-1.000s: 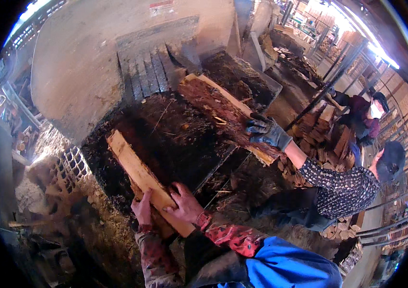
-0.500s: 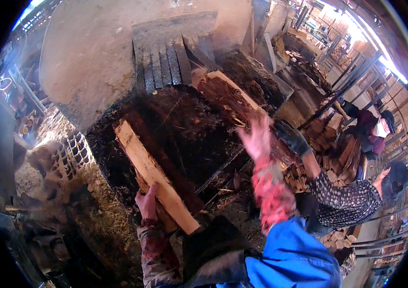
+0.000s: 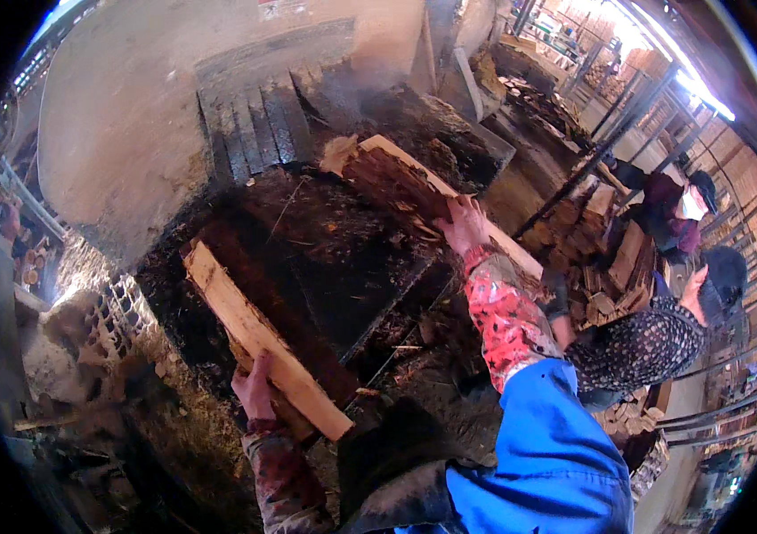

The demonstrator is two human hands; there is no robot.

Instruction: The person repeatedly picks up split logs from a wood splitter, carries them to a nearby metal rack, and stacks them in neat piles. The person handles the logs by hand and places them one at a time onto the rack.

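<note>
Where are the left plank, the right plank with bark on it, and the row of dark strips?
Left plank [image 3: 246, 311]: head view, on its pale flat face.
Right plank [image 3: 394, 187]: head view, on its dark bark.
Dark strips [image 3: 249, 133]: head view, mid-row.

Strip light, slanting post, grey floor

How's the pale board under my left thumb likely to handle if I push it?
The pale board looks straight and thick, so probably stiff. Its broad flat face suggests sliding rather than rolling. The ragged edge may snag.
</note>
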